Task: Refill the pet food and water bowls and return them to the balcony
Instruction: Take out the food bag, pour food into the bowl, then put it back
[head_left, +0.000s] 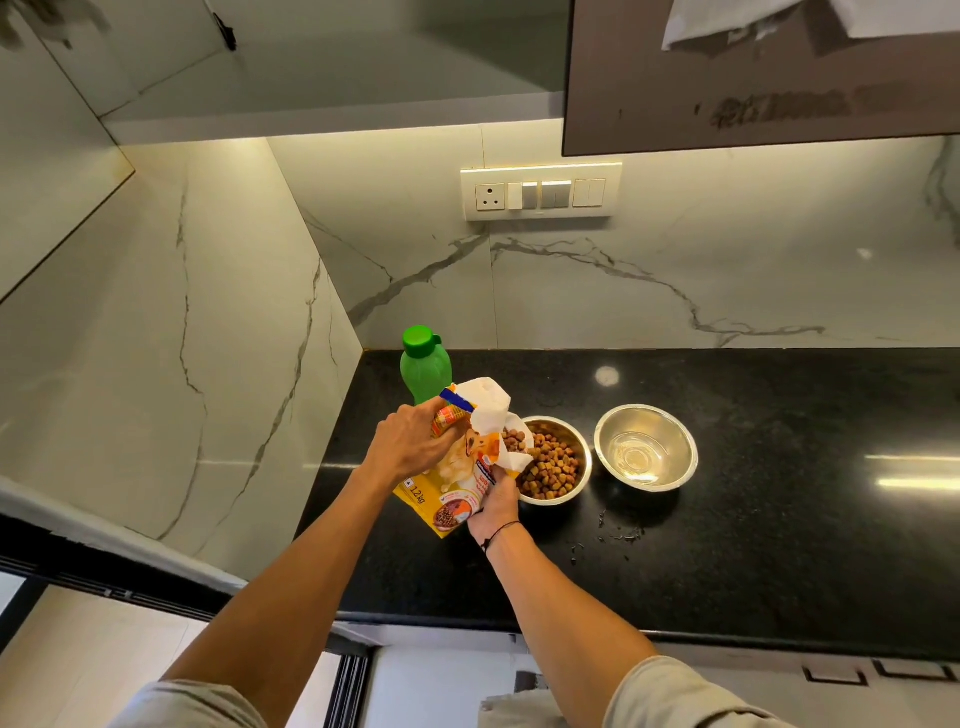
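Observation:
A yellow pet food bag (457, 467) is tilted with its open white mouth over a steel bowl (558, 460) holding brown kibble. My left hand (410, 441) grips the bag's upper part. My right hand (493, 501) holds its lower side near the bowl's rim. To the right stands a second steel bowl (645, 447) with clear water in it. A green bottle (425, 364) with its cap on stands behind the bag, by the corner of the wall.
Everything rests on a black granite counter (727, 545) with marble walls at the left and back. A switch panel (540, 192) is on the back wall. A dark cabinet (753, 78) hangs overhead at the right. Small crumbs (618, 535) lie in front of the bowls.

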